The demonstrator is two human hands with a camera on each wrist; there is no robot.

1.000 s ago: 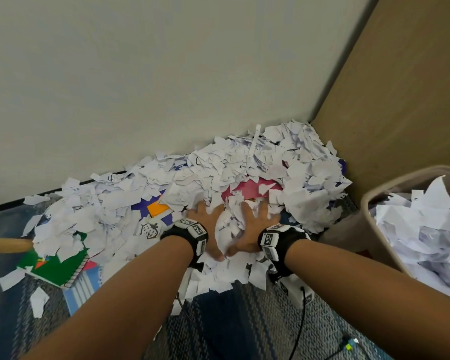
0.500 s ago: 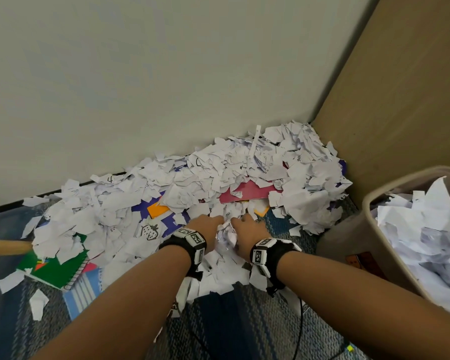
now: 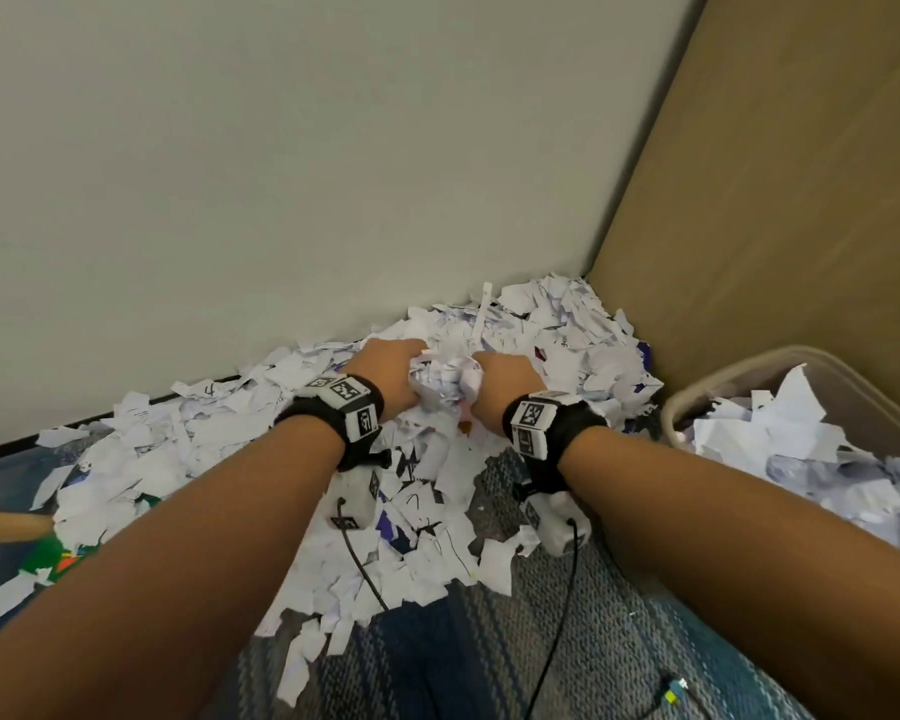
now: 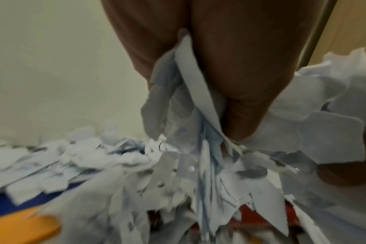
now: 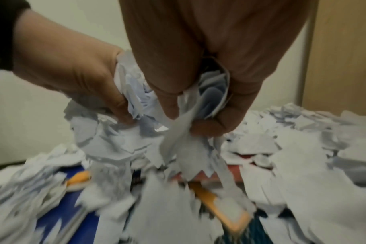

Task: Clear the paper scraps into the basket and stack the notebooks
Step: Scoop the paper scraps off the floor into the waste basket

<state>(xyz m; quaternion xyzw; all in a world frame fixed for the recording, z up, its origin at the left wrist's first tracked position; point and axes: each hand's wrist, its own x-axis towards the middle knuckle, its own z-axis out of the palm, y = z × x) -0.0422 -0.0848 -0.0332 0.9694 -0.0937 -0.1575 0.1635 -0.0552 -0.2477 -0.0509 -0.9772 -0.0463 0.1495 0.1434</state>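
Both grips, left hand (image 3: 391,374) and right hand (image 3: 505,387), now squeeze a lifted wad of paper scraps (image 3: 445,381), raised off the pile, ready for the basket (image 3: 697,392).

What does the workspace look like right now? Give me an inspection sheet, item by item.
Surface: blue patterned carpet, mostly buried under scraps near the wall.
Job's things: paper scraps heaped in the corner; basket at right, already holding scraps; notebooks only partly visible under the paper, unstacked.
Clutter: wooden handle poking in at the left edge.
Hands: left hand and right hand together squeeze a bundle of scraps, lifted above the heap.
Cables: black cable runs from the right wrist unit over the carpet; another lies across the scraps.
Surroundings: pale wall behind, tan panel at right.
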